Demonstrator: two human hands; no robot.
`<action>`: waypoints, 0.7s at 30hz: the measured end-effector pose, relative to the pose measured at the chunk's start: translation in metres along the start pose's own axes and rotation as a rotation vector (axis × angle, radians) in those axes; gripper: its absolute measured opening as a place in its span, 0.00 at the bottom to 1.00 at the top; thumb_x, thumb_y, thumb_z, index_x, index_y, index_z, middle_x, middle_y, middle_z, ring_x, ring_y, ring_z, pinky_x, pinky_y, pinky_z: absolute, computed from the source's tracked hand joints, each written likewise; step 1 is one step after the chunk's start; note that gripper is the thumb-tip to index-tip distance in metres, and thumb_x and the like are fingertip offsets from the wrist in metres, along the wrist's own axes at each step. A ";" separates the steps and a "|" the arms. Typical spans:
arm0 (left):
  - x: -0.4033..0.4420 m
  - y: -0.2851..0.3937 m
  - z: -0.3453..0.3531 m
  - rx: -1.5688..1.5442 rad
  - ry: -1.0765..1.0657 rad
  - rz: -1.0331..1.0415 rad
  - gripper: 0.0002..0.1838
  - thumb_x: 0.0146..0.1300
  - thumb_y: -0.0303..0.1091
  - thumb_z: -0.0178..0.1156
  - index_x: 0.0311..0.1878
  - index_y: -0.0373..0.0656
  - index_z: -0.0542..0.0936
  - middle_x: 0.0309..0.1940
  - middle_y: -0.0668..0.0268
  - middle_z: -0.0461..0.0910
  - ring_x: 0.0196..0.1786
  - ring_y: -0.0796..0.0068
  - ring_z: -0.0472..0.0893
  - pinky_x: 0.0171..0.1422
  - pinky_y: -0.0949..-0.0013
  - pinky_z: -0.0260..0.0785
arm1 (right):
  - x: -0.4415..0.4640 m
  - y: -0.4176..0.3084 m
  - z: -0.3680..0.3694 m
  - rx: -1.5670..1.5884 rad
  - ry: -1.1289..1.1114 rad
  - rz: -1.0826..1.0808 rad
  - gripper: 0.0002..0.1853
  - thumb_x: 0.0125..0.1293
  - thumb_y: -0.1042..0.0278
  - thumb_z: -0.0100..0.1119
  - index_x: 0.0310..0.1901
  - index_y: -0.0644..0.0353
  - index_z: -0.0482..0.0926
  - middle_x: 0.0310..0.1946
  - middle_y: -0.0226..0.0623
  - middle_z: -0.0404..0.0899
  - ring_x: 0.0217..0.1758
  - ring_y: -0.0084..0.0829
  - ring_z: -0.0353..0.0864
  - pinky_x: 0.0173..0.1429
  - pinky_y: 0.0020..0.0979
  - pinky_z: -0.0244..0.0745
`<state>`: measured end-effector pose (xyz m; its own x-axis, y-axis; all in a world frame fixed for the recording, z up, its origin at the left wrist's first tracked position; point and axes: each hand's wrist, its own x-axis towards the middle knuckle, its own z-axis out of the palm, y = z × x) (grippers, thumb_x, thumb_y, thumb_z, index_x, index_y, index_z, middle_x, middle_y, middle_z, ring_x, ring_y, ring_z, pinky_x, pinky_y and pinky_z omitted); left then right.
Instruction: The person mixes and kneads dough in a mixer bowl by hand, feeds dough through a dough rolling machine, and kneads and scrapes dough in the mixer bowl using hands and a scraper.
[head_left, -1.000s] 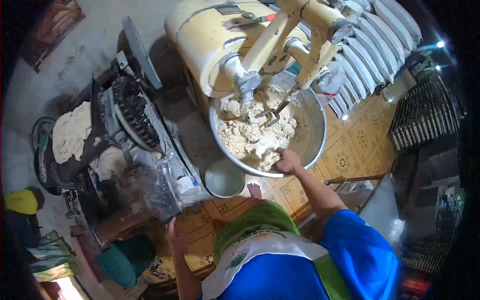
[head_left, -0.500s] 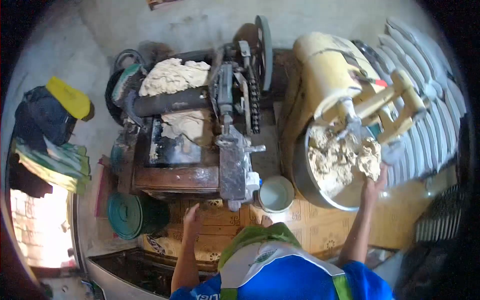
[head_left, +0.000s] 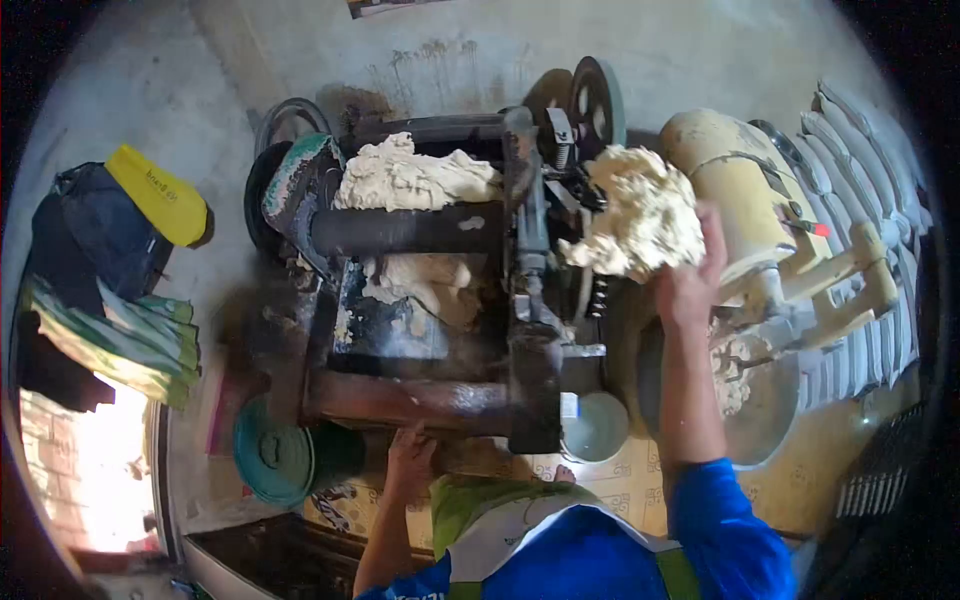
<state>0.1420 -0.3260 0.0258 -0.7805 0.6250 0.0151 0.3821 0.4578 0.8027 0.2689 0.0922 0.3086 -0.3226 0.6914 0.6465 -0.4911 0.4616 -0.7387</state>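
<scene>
Hanging on the grey wall (head_left: 240,100) at far left: a yellow bag-like piece with dark lettering (head_left: 155,195), a dark blue bundle of fabric (head_left: 100,235) and, lower, a green-and-white striped cloth (head_left: 125,335). More to the right, down near the floor, a round green plastic bucket (head_left: 260,480). Next, a large dark metal machine (head_left: 535,400), bearing a wide mass of pale dough (head_left: 415,182) behind its thick black roller (head_left: 400,232), and, below this roller, a smaller and smoother piece of pale dough (head_left: 435,285). At the lower edge of the machine, just beside its reddish-brown front bar (head_left: 420,393), the left hand (head_left: 410,463); holding nothing visible, but cannot tell whether wide or narrow, nor whether touching the bar. Right of the machine, low down, a round white bucket (head_left: 595,457). Higher, in the air before the machine's right side, a large, ragged, cream-coloured lump of dough (head_left: 640,215), held firmly from its right and lower side by the right hand (head_left: 690,278), with fingers partly hidden. Further right, a cream-painted mixer with rounded body (head_left: 735,200), and below it, partly behind the forearm, a round silver metal bowl (head_left: 775,435) with crumbly pale dough (head_left: 735,378) inside. At far right, a stack of pale grey sacks (head_left: 885,200).
</scene>
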 end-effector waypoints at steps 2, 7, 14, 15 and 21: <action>0.034 -0.046 -0.005 -0.229 -0.095 -0.105 0.24 0.63 0.32 0.64 0.62 0.41 0.74 0.50 0.55 0.79 0.51 0.58 0.79 0.54 0.60 0.73 | 0.013 0.022 0.064 0.078 -0.077 -0.001 0.23 0.50 0.79 0.55 0.52 0.65 0.72 0.44 0.33 0.78 0.47 0.24 0.77 0.53 0.26 0.72; 0.131 -0.078 -0.063 -0.009 -0.235 0.226 0.26 0.60 0.31 0.66 0.62 0.41 0.74 0.51 0.51 0.77 0.52 0.52 0.78 0.53 0.58 0.73 | 0.057 0.124 0.213 -0.405 -0.056 -0.064 0.22 0.46 0.82 0.56 0.47 0.62 0.74 0.38 0.39 0.79 0.41 0.32 0.80 0.51 0.31 0.74; 0.236 -0.081 -0.095 -0.032 -0.313 0.153 0.29 0.56 0.33 0.69 0.62 0.41 0.74 0.52 0.49 0.77 0.53 0.48 0.77 0.57 0.54 0.71 | 0.040 0.231 0.304 -1.126 -0.492 0.090 0.35 0.49 0.68 0.67 0.63 0.55 0.70 0.60 0.50 0.70 0.65 0.51 0.67 0.66 0.50 0.63; 0.248 -0.087 -0.091 -0.054 -0.329 0.125 0.30 0.56 0.35 0.69 0.62 0.40 0.74 0.52 0.48 0.78 0.54 0.48 0.77 0.58 0.53 0.70 | 0.031 0.226 0.305 -1.129 -0.548 0.091 0.36 0.50 0.67 0.66 0.65 0.56 0.69 0.62 0.53 0.68 0.67 0.51 0.65 0.68 0.52 0.59; 0.356 -0.128 -0.052 -0.059 -0.049 0.252 0.36 0.52 0.40 0.73 0.63 0.36 0.72 0.61 0.47 0.73 0.57 0.47 0.76 0.62 0.52 0.69 | -0.135 0.250 0.235 -0.857 -0.413 0.224 0.38 0.54 0.63 0.63 0.68 0.59 0.65 0.71 0.54 0.57 0.75 0.55 0.56 0.75 0.50 0.53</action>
<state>-0.2108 -0.1947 -0.0411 -0.6389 0.7451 0.1914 0.5307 0.2468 0.8108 -0.0005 -0.0162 0.0821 -0.6747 0.6386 0.3700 0.3178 0.7038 -0.6354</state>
